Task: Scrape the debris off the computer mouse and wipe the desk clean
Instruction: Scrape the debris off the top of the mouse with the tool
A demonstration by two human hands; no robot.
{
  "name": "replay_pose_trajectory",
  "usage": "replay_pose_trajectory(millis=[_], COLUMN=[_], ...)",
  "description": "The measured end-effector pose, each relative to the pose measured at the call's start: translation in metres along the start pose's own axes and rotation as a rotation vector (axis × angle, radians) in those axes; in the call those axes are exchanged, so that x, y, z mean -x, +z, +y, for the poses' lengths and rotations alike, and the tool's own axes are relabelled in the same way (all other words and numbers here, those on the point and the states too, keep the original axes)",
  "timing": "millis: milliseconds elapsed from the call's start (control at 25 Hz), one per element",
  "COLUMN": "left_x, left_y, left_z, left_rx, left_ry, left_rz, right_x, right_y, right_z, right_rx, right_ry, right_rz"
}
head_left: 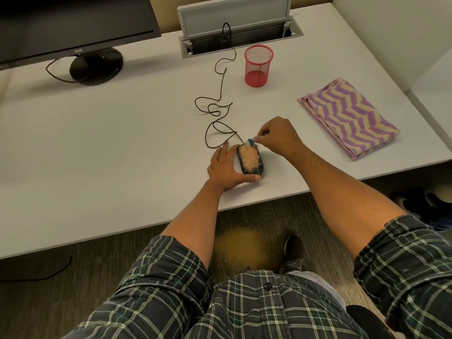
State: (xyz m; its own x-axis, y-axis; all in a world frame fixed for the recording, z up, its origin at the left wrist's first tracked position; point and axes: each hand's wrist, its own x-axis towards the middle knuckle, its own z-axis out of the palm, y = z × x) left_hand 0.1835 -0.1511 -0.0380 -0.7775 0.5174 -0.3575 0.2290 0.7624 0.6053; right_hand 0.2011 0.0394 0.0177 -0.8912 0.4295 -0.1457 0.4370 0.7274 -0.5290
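Right, head view: black wired computer mouse (pixel 250 159) sits on the white desk (pixel 110 148) just right of frame center, near the front edge, its top coated with orange-tan granular debris (pixel 249 156). Left hand (pixel 226 167) braces the mouse from its left side: fingers fairly straight along the mouse's left flank, thumb wrapped across the near end, touching it. Right hand (pixel 277 137) is above and right of the mouse, fingers curled tight, pinching a small blue-tipped scraper (pixel 251 142) whose tip meets the far end of the mouse at the edge of the debris. Cannot tell the tool's full shape; most of it is hidden in the grip. Mouse cable (pixel 217 111) runs in loose loops up the center of the frame to an open cable hatch (pixel 241 35) at top center. Red mesh pen cup (pixel 258 65) stands upright just right of the cable, upper center, well apart from the mouse. Folded purple-and-cream zigzag cloth (pixel 347 117) lies flat at right of frame, apart from both hands. Black monitor (pixel 73 23) on a round stand at upper left. Plaid sleeves (pixel 403 260) rolled at the forearms in the lower frame; a tan patch on the dark floor (pixel 234 245) below the desk edge.
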Motion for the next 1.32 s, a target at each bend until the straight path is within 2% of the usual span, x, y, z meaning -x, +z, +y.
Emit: replay_pose_trajectory(millis=[360,600,760,1200,1320], left_x=[0.000,0.000,-0.001,-0.002,-0.002], left_y=[0.001,0.001,0.001,0.001,0.002], left_z=[-0.001,-0.001,-0.001,-0.002,-0.003], left_rx=[0.021,-0.007,0.005,-0.017,-0.016], left_ry=[0.002,0.000,0.000,0.003,0.011], left_rz=[0.002,0.005,-0.001,-0.013,-0.006], right_x=[0.001,0.007,0.007,0.007,0.006], right_y=[0.001,0.005,0.002,0.000,0.000], right_z=[-0.005,-0.003,0.003,0.008,0.006], right_rx=[0.073,0.031,0.045,-0.048,-0.005], right_ry=[-0.015,-0.007,0.070,0.078,0.074], right_rz=[0.006,0.030,0.076,0.036,0.037])
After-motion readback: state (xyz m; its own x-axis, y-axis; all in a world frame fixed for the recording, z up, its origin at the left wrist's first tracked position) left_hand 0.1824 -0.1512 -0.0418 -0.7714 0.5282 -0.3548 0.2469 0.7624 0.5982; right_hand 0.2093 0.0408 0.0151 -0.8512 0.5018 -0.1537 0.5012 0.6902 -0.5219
